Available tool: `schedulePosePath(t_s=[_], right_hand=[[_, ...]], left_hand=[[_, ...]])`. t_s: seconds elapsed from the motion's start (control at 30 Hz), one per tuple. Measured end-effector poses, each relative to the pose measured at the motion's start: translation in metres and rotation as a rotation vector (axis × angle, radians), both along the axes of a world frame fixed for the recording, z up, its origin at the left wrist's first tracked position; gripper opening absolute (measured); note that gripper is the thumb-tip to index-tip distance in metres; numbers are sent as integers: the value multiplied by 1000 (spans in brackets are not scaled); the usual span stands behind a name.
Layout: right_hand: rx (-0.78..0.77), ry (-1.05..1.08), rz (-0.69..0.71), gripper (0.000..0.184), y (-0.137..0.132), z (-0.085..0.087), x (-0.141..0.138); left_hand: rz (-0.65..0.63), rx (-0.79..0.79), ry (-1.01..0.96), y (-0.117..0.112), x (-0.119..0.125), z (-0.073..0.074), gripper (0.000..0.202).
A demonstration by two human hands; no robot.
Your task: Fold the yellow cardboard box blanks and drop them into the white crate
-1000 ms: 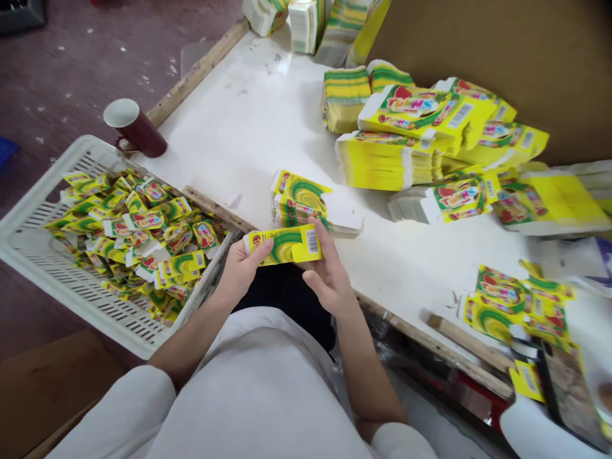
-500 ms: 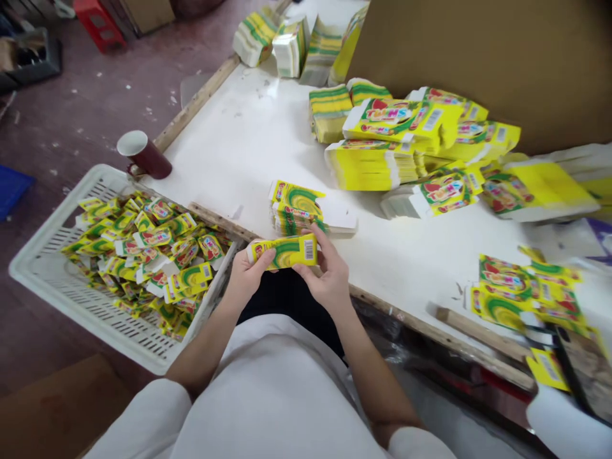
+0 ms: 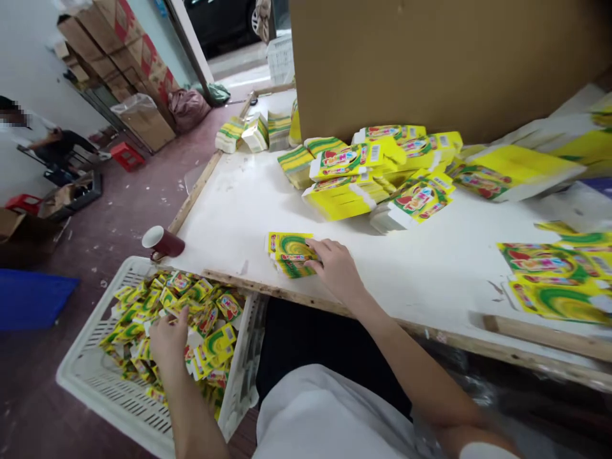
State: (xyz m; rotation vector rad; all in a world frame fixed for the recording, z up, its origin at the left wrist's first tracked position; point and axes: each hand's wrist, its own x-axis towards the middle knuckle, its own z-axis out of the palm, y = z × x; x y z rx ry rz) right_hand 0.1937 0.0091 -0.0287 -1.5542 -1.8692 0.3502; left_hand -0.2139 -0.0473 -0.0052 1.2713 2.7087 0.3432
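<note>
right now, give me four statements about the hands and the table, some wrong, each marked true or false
1. The left hand is over the white basket. True.
2. The white basket is full of mugs. False: it holds many small cartons.
3. The right hand is at a carton stack on the table. True.
4. Only that stack is on the table. False: more yellow cartons lie farther back.

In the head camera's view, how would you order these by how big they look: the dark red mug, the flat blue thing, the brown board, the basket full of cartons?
1. Brown board
2. Basket
3. Flat blue thing, cut off at the edge
4. Dark red mug
</note>
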Motion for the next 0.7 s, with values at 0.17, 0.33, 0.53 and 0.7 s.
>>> schedulePosePath(t_s=[0.17, 0.33, 0.53, 0.7], right_hand=[[57, 62, 9, 39, -4, 1, -1], [52, 158, 24, 38, -5, 13, 2], [32, 439, 266, 41, -36, 38, -22], [-43, 612, 405, 34, -67, 40, -51]], left_hand=[[208, 68, 90, -12, -10, -2, 52], [168, 593, 51, -2, 33, 8, 68], [-480, 865, -1058, 4, 159, -6, 74], [-480, 859, -1468, -5, 232, 9, 66]])
